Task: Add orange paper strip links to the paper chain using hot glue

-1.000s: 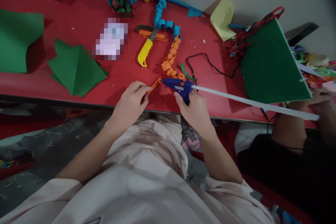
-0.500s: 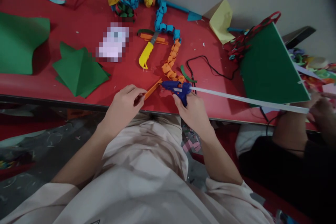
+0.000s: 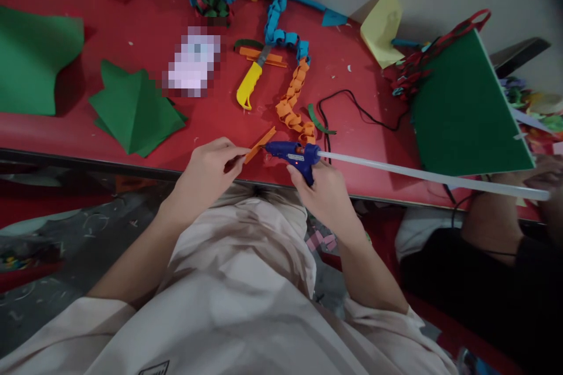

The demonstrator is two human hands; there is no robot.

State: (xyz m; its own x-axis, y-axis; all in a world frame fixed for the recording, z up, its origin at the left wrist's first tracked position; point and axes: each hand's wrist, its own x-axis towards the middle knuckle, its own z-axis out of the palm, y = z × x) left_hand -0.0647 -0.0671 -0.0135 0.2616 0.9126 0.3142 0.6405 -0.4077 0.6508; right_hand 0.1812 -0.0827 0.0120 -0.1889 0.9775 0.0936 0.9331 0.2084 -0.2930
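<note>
My left hand (image 3: 215, 167) pinches the near end of an orange paper strip (image 3: 265, 139) above the front of the table. My right hand (image 3: 324, 187) is wrapped round the handle of a blue glue gun (image 3: 290, 152), whose nozzle points left and meets the strip or lies just over it. Out of the gun's back runs a long white glue stick (image 3: 422, 174). Just beyond the gun ends a paper chain with orange links (image 3: 294, 96) and blue links (image 3: 275, 20). A saw-like knife with a yellow handle (image 3: 249, 86) lies beside more orange strips (image 3: 264, 57).
Green folded paper (image 3: 136, 108) lies on the red table (image 3: 211, 123) at left. A green board (image 3: 470, 111) leans at right, with a black cord (image 3: 356, 102) near it. A co-worker's arm (image 3: 492, 217) rests at the far right edge. Yellow paper (image 3: 382, 26) stands by the wall.
The glue gun's nozzle has shifted from the strip's far end down along it, closer to my left fingers. The view has moved slightly.
</note>
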